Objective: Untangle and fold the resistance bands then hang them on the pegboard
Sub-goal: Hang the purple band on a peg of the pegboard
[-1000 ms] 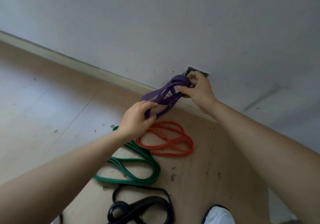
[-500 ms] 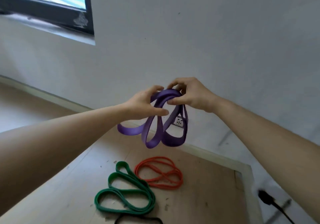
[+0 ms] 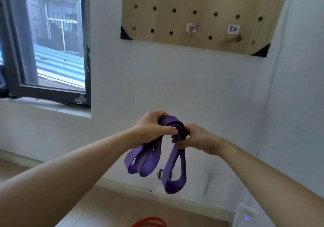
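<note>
A purple resistance band (image 3: pixel 172 167), folded into several loops, hangs in front of the white wall at chest height. My left hand (image 3: pixel 150 127) grips the folded top from the left, thumb across the band. My right hand (image 3: pixel 196 138) grips the same top from the right, fingers wrapped around it. Above and to the right, a wooden pegboard (image 3: pixel 175 2) is fixed to the wall, with a wooden peg (image 3: pixel 234 39) and a smaller peg (image 3: pixel 190 33) under small paper labels. Part of an orange band (image 3: pixel 150 223) lies on the floor at the bottom edge.
A dark-framed window (image 3: pixel 50 51) with a sill fills the upper left. A wall socket (image 3: pixel 160 173) sits low on the wall behind the purple band. A white device with a blue light (image 3: pixel 246 218) stands at the lower right. Skirting runs along the wooden floor.
Both hands have lifted the purple band from near the floor to chest height. My view has risen: the pegboard and window now show, and the green and black bands have left view.
</note>
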